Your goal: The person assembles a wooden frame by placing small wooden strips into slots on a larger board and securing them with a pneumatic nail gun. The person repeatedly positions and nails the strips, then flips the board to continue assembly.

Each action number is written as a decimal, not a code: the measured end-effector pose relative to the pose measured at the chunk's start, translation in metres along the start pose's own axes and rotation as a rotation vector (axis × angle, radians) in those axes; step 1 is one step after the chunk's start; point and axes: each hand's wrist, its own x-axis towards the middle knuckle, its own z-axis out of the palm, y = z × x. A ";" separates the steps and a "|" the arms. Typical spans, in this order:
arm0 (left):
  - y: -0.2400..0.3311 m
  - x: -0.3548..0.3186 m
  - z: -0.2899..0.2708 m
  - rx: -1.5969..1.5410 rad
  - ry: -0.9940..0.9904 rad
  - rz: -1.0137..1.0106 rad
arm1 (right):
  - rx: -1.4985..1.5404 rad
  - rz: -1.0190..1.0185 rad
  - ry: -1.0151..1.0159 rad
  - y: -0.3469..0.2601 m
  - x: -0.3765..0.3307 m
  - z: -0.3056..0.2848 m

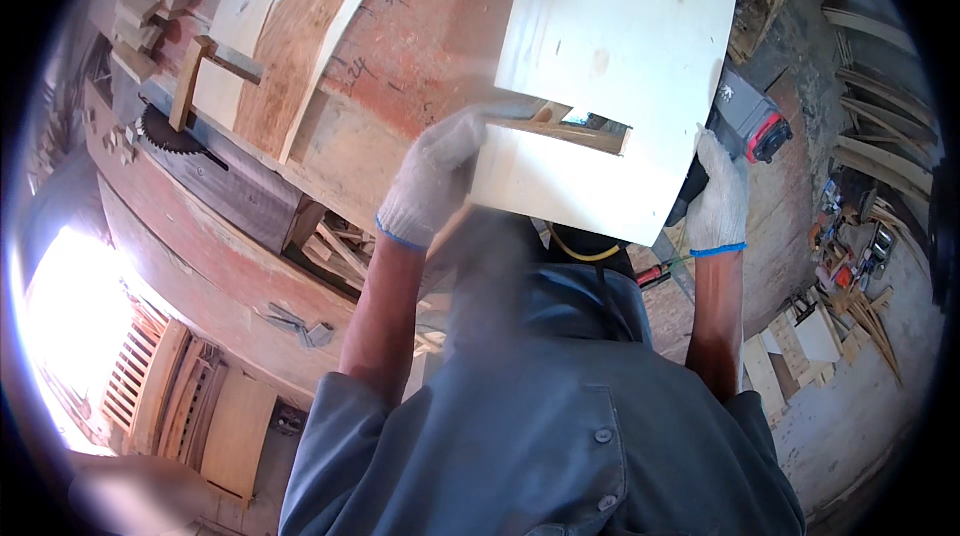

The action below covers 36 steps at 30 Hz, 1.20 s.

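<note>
A pale plywood panel point(605, 46) with a rectangular slot cut in from its left side is held up in front of me. My left hand point(435, 176), in a white knitted glove with a blue cuff, grips the panel's left edge beside the slot. On the opposite edge, my right hand point(720, 196), gloved the same way, is closed at the panel's lower right. Some of its fingers are hidden, and a dark part by them cannot be made out. Just beyond that hand lies a grey and red tool point(755, 121).
A circular saw blade point(175, 129) sticks up at the left of the worn reddish bench point(420, 46). Another slotted board point(230, 96) lies there with a wooden block point(190, 83) standing in it. Offcuts point(145, 11) are heaped far left; curved wood pieces point(880, 96) line the right.
</note>
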 end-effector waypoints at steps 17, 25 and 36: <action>0.009 -0.002 0.012 -0.058 0.043 -0.037 | -0.063 0.022 0.045 0.007 0.006 -0.005; 0.007 -0.003 0.014 -0.100 0.068 -0.049 | -0.027 0.063 0.037 0.006 0.005 -0.007; 0.022 -0.009 0.024 0.519 0.119 -0.087 | -0.071 0.016 0.087 0.014 0.009 -0.013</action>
